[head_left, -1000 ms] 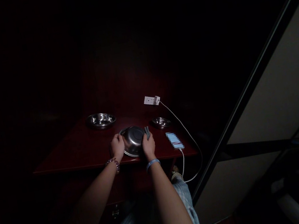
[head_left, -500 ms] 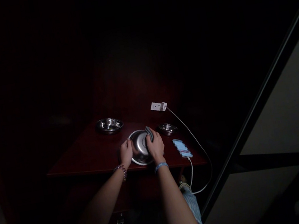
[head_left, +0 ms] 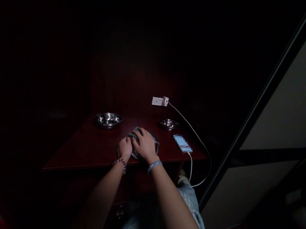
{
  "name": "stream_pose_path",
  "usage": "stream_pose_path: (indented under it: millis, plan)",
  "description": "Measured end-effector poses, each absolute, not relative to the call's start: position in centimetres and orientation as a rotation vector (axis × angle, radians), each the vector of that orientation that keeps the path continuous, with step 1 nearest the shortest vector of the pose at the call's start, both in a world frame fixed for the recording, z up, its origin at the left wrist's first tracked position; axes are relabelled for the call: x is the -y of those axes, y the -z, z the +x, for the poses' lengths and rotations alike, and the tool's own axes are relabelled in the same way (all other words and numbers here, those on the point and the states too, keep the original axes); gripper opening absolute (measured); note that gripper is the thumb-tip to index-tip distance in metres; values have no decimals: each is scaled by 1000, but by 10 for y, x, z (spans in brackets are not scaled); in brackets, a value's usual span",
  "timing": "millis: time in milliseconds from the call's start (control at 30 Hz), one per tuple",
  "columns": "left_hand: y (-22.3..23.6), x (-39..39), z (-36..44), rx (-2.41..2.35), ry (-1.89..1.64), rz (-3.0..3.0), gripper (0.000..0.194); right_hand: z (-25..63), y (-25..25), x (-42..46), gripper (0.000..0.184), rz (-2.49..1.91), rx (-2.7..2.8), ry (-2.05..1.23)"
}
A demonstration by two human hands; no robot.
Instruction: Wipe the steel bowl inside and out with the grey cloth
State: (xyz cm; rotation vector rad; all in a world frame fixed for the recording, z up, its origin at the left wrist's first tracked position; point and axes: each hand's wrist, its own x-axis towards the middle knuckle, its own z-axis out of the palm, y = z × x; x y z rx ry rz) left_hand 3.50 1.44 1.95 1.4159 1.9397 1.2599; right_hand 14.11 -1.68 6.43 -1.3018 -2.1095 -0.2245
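Observation:
Before me at the front edge of the table is a shiny steel bowl (head_left: 135,155), largely covered by my hands. My left hand (head_left: 124,148) is closed on the bowl's left rim, thumb on top. Over the bowl lies my right hand (head_left: 145,143), its bent fingers holding a grey cloth (head_left: 135,130) against the metal. The cloth shows past the fingertips, and a bit of it sticks out at the right side. What the bowl's middle looks like is hidden under the right hand.
A larger steel bowl (head_left: 108,120) stands at the back left of the dark red table (head_left: 79,151), a small steel bowl (head_left: 168,124) at the right. Near the right edge lies a phone (head_left: 182,143) on a white cable (head_left: 193,125) running to a wall socket (head_left: 160,101).
My right hand has moved left across the bowl with the cloth, close to my left hand, covering the bowl's middle. The left hand stays on the rim. The view has shifted slightly.

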Motion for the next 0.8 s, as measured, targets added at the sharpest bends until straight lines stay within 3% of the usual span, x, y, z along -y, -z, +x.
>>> stream_pose_path:
  millis: [433, 800]
  plan:
    - [-18, -17, 35, -1974, -1274, 1337, 45, 164, -34, 23, 50, -1125, 2305, 356]
    - [-12, -27, 31, -1825, -1620, 1101, 49, 161, -19, 25, 55, -1097, 2349, 372]
